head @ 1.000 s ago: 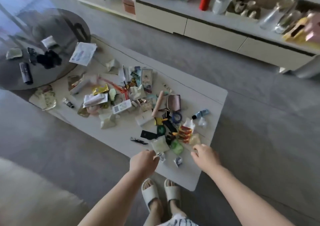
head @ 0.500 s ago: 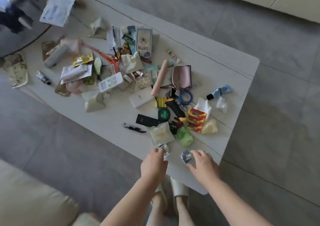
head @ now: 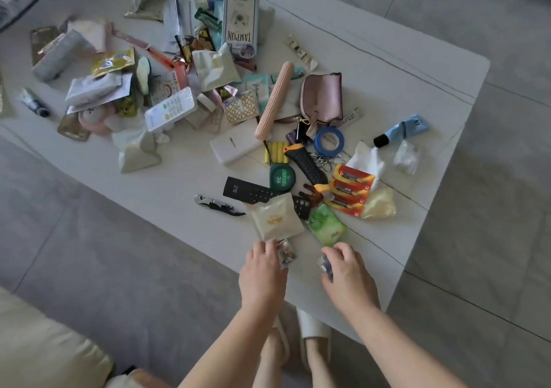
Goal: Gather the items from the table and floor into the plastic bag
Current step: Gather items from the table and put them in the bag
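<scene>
A white table [head: 396, 89] carries a heap of several small items: packets, remotes, a pink pouch [head: 323, 97], a battery pack [head: 353, 189], a green tape measure [head: 281, 177]. At the near edge my left hand [head: 262, 271] pinches a small clear packet [head: 286, 253] with its fingers curled. My right hand [head: 347, 271] curls over a second small clear packet [head: 325, 264]. A beige sachet [head: 275, 219] and a green packet [head: 328, 228] lie just beyond my fingers. No plastic bag shows in the head view.
Grey tiled floor [head: 492, 238] surrounds the table. A beige sofa corner [head: 44, 355] sits at the lower left. My feet in white slippers [head: 313, 328] stand under the table's near corner. A corkscrew [head: 219, 204] and a black ZTE remote [head: 247, 192] lie left of the sachet.
The view has tilted down and closer to the table. My right hand slid left onto the second small packet; my left hand kept hold of the first packet at the near edge.
</scene>
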Available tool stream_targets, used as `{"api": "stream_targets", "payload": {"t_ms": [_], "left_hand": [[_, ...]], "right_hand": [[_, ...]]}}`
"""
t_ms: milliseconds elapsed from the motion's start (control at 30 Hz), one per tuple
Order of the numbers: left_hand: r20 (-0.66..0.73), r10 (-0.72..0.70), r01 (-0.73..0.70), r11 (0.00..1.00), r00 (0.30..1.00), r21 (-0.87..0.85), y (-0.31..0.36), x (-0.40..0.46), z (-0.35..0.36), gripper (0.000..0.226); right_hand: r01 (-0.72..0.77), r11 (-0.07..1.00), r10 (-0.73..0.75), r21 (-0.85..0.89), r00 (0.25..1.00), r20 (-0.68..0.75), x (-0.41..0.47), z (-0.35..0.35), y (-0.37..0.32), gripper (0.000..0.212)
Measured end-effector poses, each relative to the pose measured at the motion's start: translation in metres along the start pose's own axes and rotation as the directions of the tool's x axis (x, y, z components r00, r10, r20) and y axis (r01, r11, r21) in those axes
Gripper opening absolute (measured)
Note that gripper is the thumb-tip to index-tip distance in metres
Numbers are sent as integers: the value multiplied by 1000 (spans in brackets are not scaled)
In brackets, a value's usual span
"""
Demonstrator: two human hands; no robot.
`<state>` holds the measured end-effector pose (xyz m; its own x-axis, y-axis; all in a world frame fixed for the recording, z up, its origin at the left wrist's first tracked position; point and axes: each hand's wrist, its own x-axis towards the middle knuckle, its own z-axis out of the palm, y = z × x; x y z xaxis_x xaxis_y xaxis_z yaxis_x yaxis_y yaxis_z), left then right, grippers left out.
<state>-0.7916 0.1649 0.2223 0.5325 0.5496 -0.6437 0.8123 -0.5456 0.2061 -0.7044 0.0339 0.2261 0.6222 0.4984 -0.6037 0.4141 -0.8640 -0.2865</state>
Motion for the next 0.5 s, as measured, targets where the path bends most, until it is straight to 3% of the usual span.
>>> {"api": "stream_targets", "payload": {"t_ms": [100, 233, 433, 500], "left_hand": [[9, 28, -28, 1000, 1000, -8, 1, -5, -1, 51], [29, 49, -47, 998, 998, -50, 4, -17, -7, 48], [2, 44, -43, 992, 999, -121, -2, -14, -11, 49], [-6, 41, -42, 988, 999, -151, -5, -12, -9, 48]], "right_hand": [[6, 1000, -6, 5, 1000, 0, -1, -9, 5, 35], [-47, 999, 50, 26, 993, -110, 1, -31, 7, 21], [-150, 989, 149, -12, 985, -84, 32, -52, -3, 46], [-191, 973, 187, -131, 981, -47, 42, -48, -8, 67]]}}
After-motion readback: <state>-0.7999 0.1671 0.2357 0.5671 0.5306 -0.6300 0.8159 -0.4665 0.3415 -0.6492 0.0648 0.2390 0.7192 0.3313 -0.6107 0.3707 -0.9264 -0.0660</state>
